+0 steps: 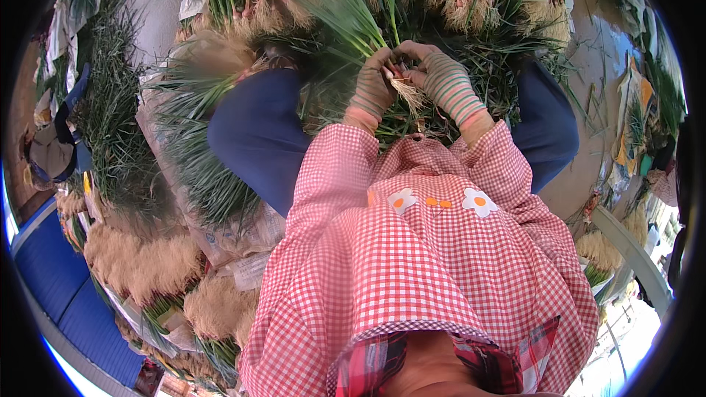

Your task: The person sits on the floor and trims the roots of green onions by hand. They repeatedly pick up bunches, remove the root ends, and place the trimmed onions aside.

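My left hand (372,85), in a striped knit glove, grips a small bunch of green garlic plants (361,25) near their pale bulbs. Long green leaves fan up and to the left from it, partly blurred, while the white roots (407,94) hang down between my hands. In a matching glove, my right hand (441,74) meets the bunch from the other side, thumb and forefinger at the reddish stem bases. Loose trimmed leaves (485,66) lie beneath both hands, between my bent knees. A pile of green garlic (207,149) rests beside my left knee.
Bundles of rooted garlic (469,3) stand ahead. More bundles, roots up (143,259), crowd the lower left. A woven sack (220,237) lies under the left pile. Leaf litter (118,105) covers the floor farther left. Another person (58,143) is partly visible at the left edge.
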Demonstrator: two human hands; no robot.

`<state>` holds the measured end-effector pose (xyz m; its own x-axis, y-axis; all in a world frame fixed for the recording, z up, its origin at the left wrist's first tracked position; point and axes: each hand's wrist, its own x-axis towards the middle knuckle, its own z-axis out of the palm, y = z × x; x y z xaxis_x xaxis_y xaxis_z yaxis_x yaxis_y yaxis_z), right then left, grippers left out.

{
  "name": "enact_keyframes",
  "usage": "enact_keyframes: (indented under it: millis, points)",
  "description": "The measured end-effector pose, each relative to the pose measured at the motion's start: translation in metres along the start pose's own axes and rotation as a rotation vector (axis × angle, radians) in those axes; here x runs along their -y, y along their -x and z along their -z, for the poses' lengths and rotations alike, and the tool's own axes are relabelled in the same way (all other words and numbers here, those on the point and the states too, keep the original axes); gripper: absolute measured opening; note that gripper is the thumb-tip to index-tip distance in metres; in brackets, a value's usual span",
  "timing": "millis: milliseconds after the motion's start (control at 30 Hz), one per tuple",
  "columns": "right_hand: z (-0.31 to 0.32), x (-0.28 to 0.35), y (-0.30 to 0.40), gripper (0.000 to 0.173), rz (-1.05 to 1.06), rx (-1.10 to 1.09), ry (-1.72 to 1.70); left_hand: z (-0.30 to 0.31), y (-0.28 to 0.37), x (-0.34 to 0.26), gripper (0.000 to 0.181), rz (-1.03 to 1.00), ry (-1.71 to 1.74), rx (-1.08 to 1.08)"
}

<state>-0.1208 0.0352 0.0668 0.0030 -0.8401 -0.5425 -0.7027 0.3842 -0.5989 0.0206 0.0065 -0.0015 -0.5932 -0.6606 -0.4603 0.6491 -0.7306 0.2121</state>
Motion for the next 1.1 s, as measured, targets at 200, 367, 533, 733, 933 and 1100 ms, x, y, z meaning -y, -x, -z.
enact_keyframes:
  millis: [200, 367, 533, 733, 933, 1100]
  points:
    - [-0.021, -0.013, 0.027, 0.015, 0.315, 0.381, -1.316, 0.044, -0.022, 0.005, 0.024, -0.143, -0.283, -0.144]
    - [0.014, 0.016, 0.050, 0.031, 0.104, 0.009, -0.718, 0.045, -0.035, 0.021, 0.024, -0.128, -0.362, -0.286]
    - [-0.017, 0.024, -0.045, 0.034, 0.079, -0.150, 0.130, 0.069, -0.075, 0.030, 0.051, 0.108, -0.012, -0.590]
    - [-0.022, -0.001, -0.021, 0.025, 0.385, -0.092, -0.280, 0.018, -0.025, -0.008, 0.042, -0.092, 0.240, -0.354]
    - [0.030, -0.008, -0.036, 0.064, -0.144, 0.297, 0.523, -0.001, 0.001, -0.086, 0.083, -0.504, -0.509, -0.038]
    - [0.062, 0.029, -0.157, 0.107, -0.335, -0.449, -0.145, 0.020, -0.030, -0.053, 0.071, -0.067, -0.027, 0.093]
